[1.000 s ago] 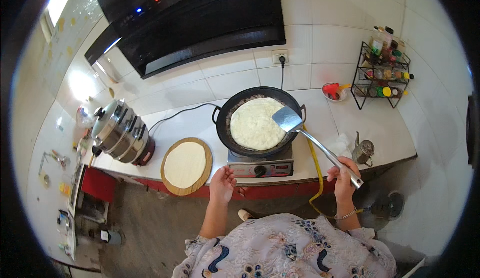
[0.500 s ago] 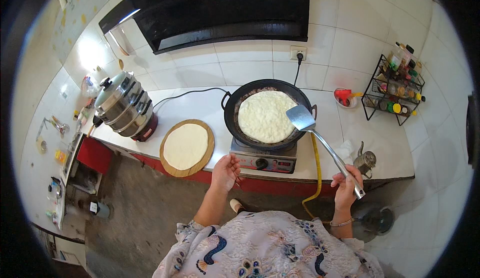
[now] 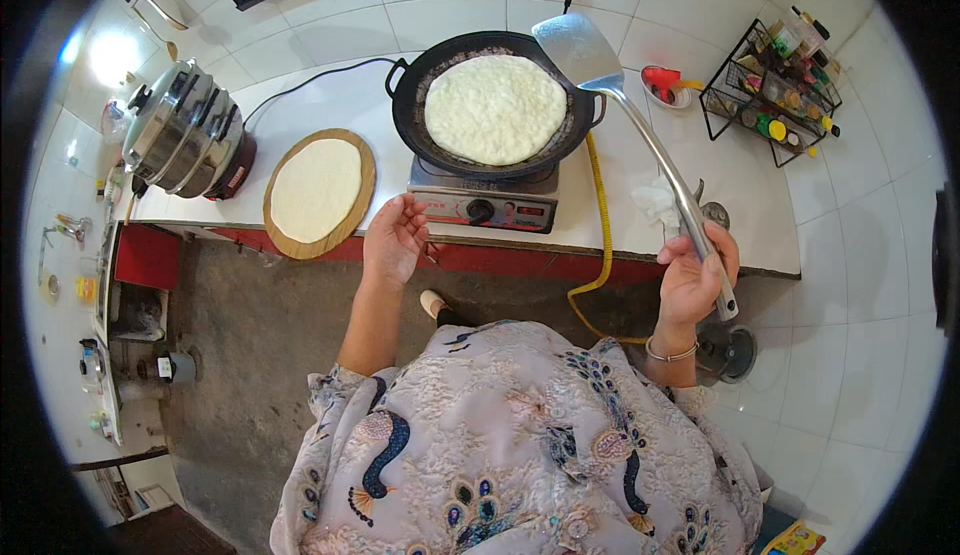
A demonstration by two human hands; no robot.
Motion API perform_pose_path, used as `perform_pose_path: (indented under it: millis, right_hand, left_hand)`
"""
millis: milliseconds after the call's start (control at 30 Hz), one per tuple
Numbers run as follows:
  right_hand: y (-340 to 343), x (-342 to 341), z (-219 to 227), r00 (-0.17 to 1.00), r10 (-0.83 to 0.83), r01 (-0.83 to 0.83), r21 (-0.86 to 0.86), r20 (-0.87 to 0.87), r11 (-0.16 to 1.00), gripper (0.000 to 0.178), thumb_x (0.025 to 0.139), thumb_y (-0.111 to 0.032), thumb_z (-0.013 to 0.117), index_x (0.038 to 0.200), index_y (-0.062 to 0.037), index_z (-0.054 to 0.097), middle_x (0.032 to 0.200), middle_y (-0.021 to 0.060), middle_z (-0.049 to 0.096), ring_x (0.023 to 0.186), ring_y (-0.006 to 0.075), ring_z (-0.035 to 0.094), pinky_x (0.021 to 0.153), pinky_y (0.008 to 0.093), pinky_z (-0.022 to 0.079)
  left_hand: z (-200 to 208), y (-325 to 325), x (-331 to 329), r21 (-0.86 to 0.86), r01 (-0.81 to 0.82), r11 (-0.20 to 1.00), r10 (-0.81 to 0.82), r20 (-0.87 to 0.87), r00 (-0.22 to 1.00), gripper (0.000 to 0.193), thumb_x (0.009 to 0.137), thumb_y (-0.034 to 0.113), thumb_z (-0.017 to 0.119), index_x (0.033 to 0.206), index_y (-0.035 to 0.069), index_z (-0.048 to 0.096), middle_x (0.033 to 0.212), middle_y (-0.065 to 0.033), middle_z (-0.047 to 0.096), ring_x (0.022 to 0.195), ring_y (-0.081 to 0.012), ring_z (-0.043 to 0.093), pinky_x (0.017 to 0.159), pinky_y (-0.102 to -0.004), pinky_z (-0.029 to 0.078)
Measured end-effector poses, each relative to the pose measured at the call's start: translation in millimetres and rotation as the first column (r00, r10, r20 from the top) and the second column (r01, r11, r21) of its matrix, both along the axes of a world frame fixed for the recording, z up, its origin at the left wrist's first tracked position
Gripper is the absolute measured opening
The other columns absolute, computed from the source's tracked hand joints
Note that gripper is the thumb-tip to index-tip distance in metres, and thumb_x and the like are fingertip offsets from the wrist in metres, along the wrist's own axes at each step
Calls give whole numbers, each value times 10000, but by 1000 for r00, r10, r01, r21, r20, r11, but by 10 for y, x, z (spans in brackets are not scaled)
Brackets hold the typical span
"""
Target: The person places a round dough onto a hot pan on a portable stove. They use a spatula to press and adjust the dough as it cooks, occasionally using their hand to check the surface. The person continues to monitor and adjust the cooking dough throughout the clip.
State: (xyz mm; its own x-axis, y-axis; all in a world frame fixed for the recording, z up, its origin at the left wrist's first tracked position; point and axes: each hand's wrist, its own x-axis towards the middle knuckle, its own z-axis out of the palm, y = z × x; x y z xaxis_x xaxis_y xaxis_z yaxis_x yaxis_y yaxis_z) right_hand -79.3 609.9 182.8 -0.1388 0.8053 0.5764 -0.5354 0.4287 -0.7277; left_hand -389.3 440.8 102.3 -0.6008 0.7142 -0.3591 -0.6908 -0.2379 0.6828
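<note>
My right hand (image 3: 699, 273) grips the metal handle of a long spatula (image 3: 655, 150). Its broad blade is raised over the right rim of a black wok (image 3: 413, 145) on a gas stove (image 3: 450, 208). A pale, bubbly flatbread (image 3: 495, 110) lies inside the wok. In front of the stove's left end is my left hand (image 3: 396, 238), with its fingers loosely curled together; whether something small is between them is hidden. Left of the stove, a rolled round of dough (image 3: 316, 191) rests on a round wooden board (image 3: 366, 190).
A steel steamer pot (image 3: 185, 140) stands at the counter's left end. A yellow hose (image 3: 602, 225) hangs off the front edge. On the right are a bowl with a red item (image 3: 665, 85), a wire spice rack (image 3: 770, 90) and a partly hidden metal pot (image 3: 715, 215).
The spatula has come up off the flatbread, its blade now raised by the wok's right rim. My view has tilted down and shifted, so the counter sits higher and further left in it.
</note>
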Motion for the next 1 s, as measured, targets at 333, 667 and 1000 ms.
perform_pose_path:
  millis: [333, 667, 1000]
  right_hand:
    - [52, -148, -211, 994, 23, -8, -138, 108, 990, 341, 886, -228, 425, 1081, 41, 499, 717, 166, 610, 531, 184, 551, 508, 292, 481]
    - [45, -158, -127, 995, -21, 30, -95, 95, 995, 318, 885, -207, 414, 1077, 35, 491, 719, 172, 607, 533, 186, 543, 509, 286, 473]
    - [56, -46, -82, 992, -76, 85, -94, 99, 992, 328, 883, -203, 425, 1089, 45, 482, 717, 167, 610, 536, 180, 542, 501, 282, 479]
  left_hand:
    - [-768, 341, -60, -228, 7, 974, 43, 213, 976, 209, 881, 275, 538, 888, 66, 536, 739, -20, 579, 651, -132, 548, 548, -259, 456]
    - [-1241, 753, 150, -421, 198, 885, -46, 343, 938, 286, 886, 363, 519, 876, 78, 507, 756, -42, 567, 618, -155, 537, 502, -277, 445]
    - [-1349, 823, 102, -385, 357, 851, -185, 415, 891, 392, 899, 429, 462, 815, 65, 581, 667, -25, 558, 554, -133, 533, 464, -272, 433]
